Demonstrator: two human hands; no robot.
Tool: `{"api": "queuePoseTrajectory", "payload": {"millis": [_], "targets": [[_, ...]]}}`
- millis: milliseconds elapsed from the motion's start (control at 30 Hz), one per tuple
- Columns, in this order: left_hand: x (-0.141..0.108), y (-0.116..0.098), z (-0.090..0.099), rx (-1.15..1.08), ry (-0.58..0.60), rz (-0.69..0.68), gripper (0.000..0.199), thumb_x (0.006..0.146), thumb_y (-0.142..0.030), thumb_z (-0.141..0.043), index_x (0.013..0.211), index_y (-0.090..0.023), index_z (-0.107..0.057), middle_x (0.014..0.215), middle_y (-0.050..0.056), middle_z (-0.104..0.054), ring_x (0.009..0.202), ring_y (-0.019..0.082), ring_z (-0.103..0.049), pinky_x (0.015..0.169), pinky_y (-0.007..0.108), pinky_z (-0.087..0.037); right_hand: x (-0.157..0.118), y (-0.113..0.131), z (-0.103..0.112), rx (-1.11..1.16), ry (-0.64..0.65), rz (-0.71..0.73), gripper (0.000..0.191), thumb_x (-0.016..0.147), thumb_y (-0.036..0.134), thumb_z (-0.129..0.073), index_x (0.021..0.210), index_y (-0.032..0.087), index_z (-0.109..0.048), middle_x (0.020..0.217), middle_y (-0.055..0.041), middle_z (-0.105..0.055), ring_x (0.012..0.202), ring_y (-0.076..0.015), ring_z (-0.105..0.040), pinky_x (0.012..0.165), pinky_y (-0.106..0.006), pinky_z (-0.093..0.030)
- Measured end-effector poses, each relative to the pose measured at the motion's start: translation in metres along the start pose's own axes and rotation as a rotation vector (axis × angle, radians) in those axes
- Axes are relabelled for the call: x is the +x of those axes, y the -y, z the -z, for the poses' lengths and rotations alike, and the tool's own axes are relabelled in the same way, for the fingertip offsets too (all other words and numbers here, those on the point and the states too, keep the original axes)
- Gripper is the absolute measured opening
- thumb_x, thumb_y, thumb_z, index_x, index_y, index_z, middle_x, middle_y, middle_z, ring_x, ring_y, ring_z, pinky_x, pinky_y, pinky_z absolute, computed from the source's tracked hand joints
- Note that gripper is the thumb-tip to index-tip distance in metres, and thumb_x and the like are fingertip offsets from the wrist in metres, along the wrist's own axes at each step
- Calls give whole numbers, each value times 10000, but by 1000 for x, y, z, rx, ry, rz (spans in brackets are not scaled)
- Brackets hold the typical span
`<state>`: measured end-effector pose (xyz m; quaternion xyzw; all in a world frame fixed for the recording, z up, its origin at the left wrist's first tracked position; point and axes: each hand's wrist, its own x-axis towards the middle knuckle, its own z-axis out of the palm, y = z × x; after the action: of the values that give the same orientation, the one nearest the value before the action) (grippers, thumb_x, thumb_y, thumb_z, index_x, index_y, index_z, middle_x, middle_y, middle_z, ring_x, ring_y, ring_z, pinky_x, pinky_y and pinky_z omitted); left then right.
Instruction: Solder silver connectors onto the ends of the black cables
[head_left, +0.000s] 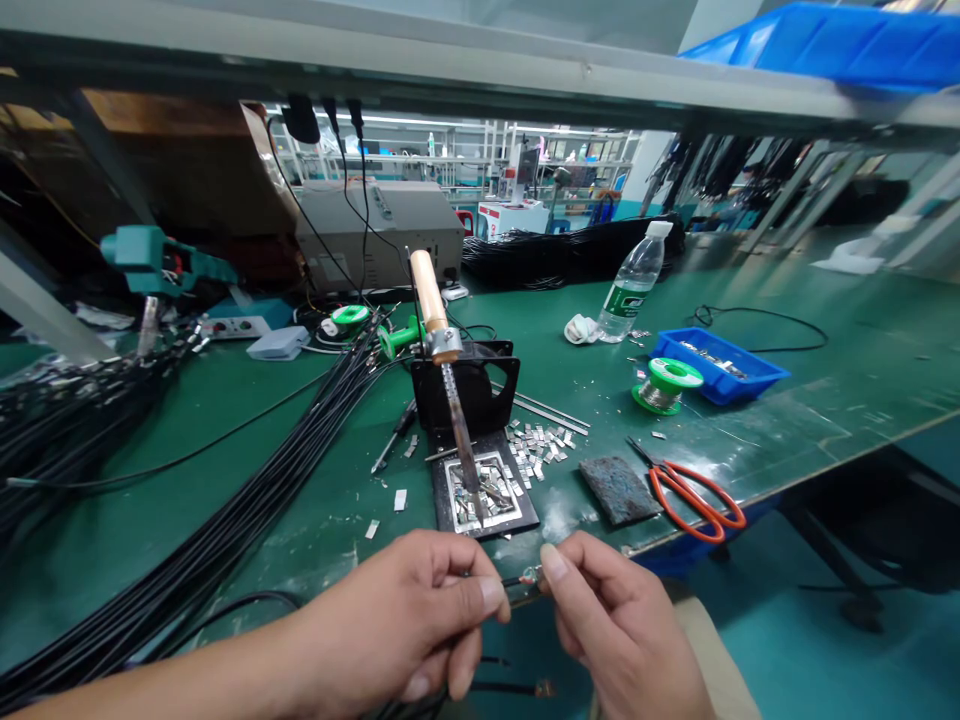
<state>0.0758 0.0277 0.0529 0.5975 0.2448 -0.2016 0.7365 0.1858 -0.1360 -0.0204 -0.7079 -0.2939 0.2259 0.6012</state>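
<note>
Cable (512, 582) between your two hands, before the bench (555, 510);
your left hand (420, 610) pinches it behind the bared wires (529, 576); your right hand (626, 625) pinches at its tip, the piece there too small to tell; beyond, the iron (459, 420) slants tip-down over the plate (444, 510); the pad (618, 490) and scissors (701, 500) lie rightward.

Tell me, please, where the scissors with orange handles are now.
In the head view, the scissors lie right of centre, at the front edge of the table, just right of the grey pad and beyond the right hand.
</note>
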Motion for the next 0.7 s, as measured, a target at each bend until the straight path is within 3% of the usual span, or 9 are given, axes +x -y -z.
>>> {"api": "queuePoseTrajectory", "payload": {"millis": [167,433,700], "targets": [[0,0,1,5,-4,-2,376,847,-528,-630,882,-161,-553,526,-52,-560,343,14,-299,347,136,-153,-1,-6,-1,19,11,-27,498,965,561,-568,684,153,-519,513,46,-357,468,-53,-309,423,-165,-273],[0,2,1,-16,-24,-2,308,856,-454,-635,845,-164,-532,542,-44,-581,355,15,-316,355,130,-176,1,7,-2,1,31,-2,526,972,576,-540,657,157,-488,520,38,-372,485,-60,-335,445,-168,-308],[-1,0,1,-8,-31,-1,304,838,-446,-647,833,-168,-522,538,-45,-581,356,19,-316,360,135,-174,-1,-6,-3,21,9,-4,483,970,541,-569,682,163,-488,525,43,-376,481,-63,-338,441,-168,-302]]}}
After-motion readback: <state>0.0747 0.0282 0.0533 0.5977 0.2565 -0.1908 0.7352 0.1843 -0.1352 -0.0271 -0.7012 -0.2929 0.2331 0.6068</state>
